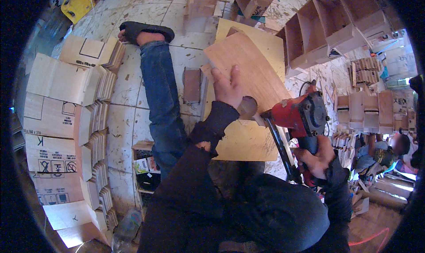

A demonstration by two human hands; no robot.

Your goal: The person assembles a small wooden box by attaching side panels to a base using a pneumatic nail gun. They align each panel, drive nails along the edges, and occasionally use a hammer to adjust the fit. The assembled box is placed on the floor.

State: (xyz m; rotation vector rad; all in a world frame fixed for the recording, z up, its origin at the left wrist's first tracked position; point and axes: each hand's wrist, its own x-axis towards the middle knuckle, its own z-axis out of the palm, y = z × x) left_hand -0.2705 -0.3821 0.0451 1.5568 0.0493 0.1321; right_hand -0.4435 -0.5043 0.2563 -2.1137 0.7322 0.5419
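Note:
My left hand (227, 88) lies against a thin brown wooden panel (256, 64), its fingers spread over the surface. The panel sits tilted above a yellowish board (245, 142) in front of me. Wrapped around the black handle of a red and black nail gun (299, 113), my right hand (319, 157) is closed. The gun's nose points left, close to the panel's near end, and its long black magazine slants down toward me. Beside my left wrist shows a round brown shape (248, 107) that I cannot make out.
Stacked wooden pieces with printed faces (53, 129) line the left side. My outstretched leg (161, 84) crosses the tiled floor. A compartmented wooden case (318, 27) stands far right. Wood stacks (365, 109) and another person (385, 153) are at the right. A brick-coloured block (192, 85) lies left of the board.

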